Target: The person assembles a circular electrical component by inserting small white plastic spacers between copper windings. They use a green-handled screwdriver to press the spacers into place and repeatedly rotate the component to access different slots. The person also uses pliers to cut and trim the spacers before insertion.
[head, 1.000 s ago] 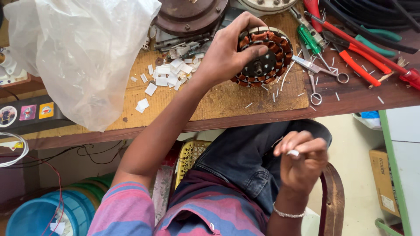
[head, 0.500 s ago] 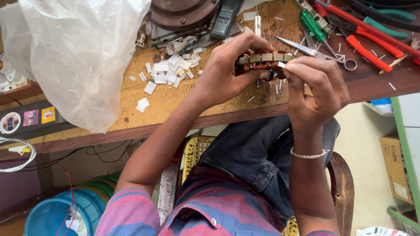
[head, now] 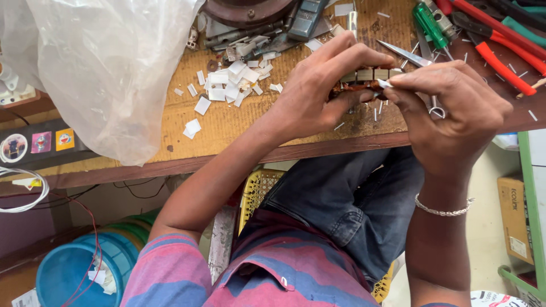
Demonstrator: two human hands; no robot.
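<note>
My left hand [head: 321, 91] grips a round motor stator [head: 367, 77] with copper windings, holding it on edge just above the wooden workbench [head: 239, 128]. My right hand [head: 452, 113] is against the stator's right side, its thumb and forefinger pinching a small white paper strip [head: 384, 83] at the stator's rim. A silver bracelet [head: 443, 210] circles my right wrist. Most of the stator is hidden behind my fingers.
White paper scraps [head: 227, 91] litter the bench. Scissors [head: 412, 57], a green screwdriver [head: 430, 24] and red-handled pliers [head: 500, 51] lie at the right. A clear plastic bag [head: 108, 68] sits left, a metal motor part [head: 250, 11] at top. A blue bucket [head: 74, 273] stands below.
My right hand rose from my lap to the stator with the white strip. My left hand tipped the stator from lying flat onto its edge and lifted it.
</note>
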